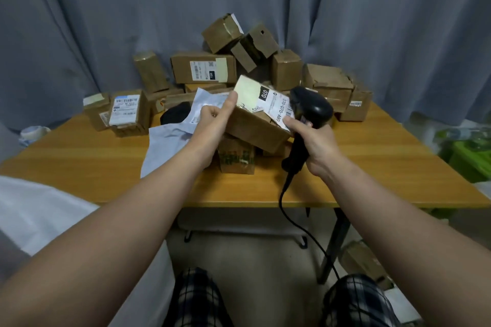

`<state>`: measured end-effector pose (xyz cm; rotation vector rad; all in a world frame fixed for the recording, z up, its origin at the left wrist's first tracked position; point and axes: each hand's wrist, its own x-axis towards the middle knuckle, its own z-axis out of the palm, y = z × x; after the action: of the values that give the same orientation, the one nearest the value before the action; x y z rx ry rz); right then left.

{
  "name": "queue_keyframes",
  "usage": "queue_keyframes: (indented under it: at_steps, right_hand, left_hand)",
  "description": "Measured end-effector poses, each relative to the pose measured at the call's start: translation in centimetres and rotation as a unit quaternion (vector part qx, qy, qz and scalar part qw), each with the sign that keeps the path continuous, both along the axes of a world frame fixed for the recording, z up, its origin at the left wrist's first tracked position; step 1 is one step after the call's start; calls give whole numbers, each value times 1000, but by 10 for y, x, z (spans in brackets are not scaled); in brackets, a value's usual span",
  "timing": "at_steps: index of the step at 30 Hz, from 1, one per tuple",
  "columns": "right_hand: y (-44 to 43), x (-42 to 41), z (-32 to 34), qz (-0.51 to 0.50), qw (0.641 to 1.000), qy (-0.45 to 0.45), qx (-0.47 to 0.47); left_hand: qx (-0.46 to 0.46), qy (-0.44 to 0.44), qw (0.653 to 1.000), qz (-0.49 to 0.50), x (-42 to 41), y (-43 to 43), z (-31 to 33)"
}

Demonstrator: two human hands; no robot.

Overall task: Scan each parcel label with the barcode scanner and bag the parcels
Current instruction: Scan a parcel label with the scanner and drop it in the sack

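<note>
Cardboard parcel (255, 125) tilted in your left hand (212, 119); right hand (314, 141) grips scanner (310, 106) at its label (276, 106), above table (106, 167).

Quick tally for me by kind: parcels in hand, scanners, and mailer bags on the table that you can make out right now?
Cardboard parcel held in the left hand: 1, the held parcel
Barcode scanner in the right hand: 1, the black scanner
Pale mailer bag on the table: 1, the mailer bag
Total: 3
Piled boxes behind overlap too much to count exactly.
</note>
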<state>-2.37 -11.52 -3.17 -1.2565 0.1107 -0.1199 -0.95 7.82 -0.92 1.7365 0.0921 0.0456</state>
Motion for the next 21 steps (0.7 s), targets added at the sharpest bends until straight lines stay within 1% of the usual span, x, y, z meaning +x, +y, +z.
queue_keyframes:
  at_steps: [3, 6, 8, 10, 12, 14, 16, 17, 21]
  right_hand:
    - [5, -5, 2, -10, 1000, -18, -15]
    - [4, -12, 5, -2, 1000, -27, 14]
    - [5, -19, 8, 1, 999, -38, 39]
    - [9, -29, 7, -23, 996, -54, 60]
    - [14, -41, 8, -52, 993, -50, 94]
    - [15, -52, 10, -61, 988, -40, 138]
    - [11, -62, 12, -50, 983, -54, 166]
    - [8, -66, 12, -46, 984, -66, 161]
    - [-4, -76, 11, -57, 991, -86, 88]
  left_hand:
    - [7, -4, 1000, -1, 2, 2, -6]
    - [-8, -3, 1000, -24, -3, 7, -9]
    - [-61, -18, 997, -36, -6, 8, -14]
    - [-126, -66, 989, -39, -13, 2, -16]
    - [-155, -108, 980, -53, -23, -8, -17]
    - [-137, -120, 980, -84, -34, -19, -18]
    - [-94, -114, 983, -106, -44, -26, -21]
    - [-74, -108, 985, -111, -49, -28, -22]
    - [-30, -70, 992, -105, -65, -31, -26]
